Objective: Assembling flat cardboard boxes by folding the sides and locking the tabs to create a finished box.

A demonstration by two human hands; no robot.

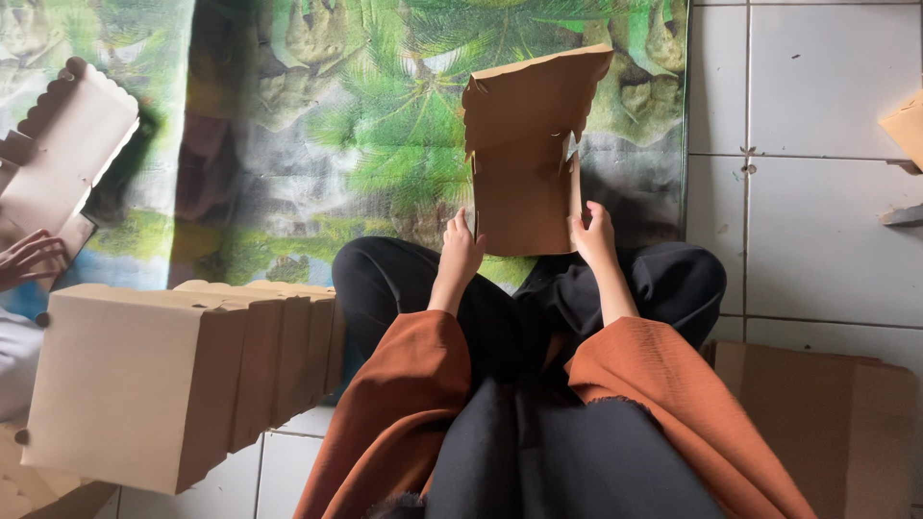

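I hold a flat brown cardboard box blank (524, 154) upright above my lap with both hands. My left hand (461, 252) grips its lower left edge. My right hand (593, 234) grips its lower right edge. The blank has cut flaps and a wavy top edge. My sleeves are rust orange and my legs, in black, are crossed beneath it.
A row of folded cardboard boxes (173, 375) stands at my left. Another person's hand (29, 258) holds a scalloped box (62, 144) at the far left. Flat cardboard (827, 423) lies at the right on white tiles. A palm-print mat (317, 125) covers the floor ahead.
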